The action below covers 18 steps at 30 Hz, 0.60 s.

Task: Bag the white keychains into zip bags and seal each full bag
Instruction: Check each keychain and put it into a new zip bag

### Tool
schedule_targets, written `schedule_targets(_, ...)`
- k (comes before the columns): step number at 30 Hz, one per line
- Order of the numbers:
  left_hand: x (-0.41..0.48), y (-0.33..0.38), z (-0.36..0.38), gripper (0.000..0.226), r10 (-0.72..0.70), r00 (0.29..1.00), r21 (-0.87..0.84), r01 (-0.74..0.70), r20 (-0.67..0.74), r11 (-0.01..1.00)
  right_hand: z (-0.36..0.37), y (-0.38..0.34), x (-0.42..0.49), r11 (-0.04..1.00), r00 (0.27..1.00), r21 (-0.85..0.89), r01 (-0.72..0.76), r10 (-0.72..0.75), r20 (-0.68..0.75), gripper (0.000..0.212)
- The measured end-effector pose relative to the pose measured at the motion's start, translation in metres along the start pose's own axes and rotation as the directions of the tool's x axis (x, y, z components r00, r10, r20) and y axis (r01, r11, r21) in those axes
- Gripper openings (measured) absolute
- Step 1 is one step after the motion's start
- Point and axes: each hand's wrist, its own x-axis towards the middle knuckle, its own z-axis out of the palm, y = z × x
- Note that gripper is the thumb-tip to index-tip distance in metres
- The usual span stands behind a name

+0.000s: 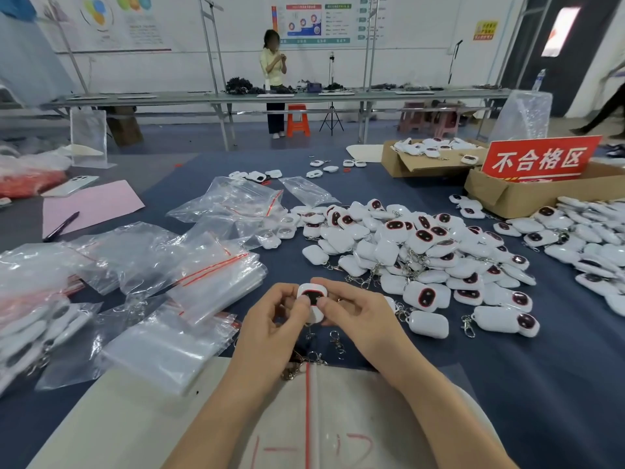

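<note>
White keychain (313,297), pinched at its edges between the left hand (270,319) and the right hand (358,316). It is a glossy rounded case with a dark, red-rimmed window facing up and a metal chain hanging below. Probably best to gather the chain and feed the case in first, so the clip cannot snag. The loose pile (422,252) lies right of the right hand and the empty zip bags (216,275) left of the left hand.

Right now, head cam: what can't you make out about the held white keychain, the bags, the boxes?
All head view.
White plastic keychain: sides and back covered by the left hand and right hand.
Filled clear zip bags: blurred, cut by the left edge; seals, count unclear.
Brown cardboard box: inside hidden by its own wall and the red sign.
Wall posters: text too small.
</note>
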Motion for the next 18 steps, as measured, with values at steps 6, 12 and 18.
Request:
schedule_targets(6,-0.0005,0.0024,0.0027,0.009,0.009,1.000,0.009,-0.009,-0.001,1.000,-0.0033,0.0004,0.0007,0.997,1.000,0.074,-0.019,0.019,-0.002,0.026)
schedule_targets(12,-0.0008,0.0027,0.0028,0.013,0.026,0.999,0.034,-0.026,0.023,0.999,-0.0037,-0.0014,-0.0002,0.996,0.999,0.086,-0.014,0.016,-0.027,0.025)
schedule_targets(18,-0.0019,0.0040,0.0028,0.019,0.005,0.999,0.018,-0.006,0.047,1.000,-0.0029,0.0013,0.0001,0.994,0.999,0.105,-0.022,0.026,-0.041,0.024)
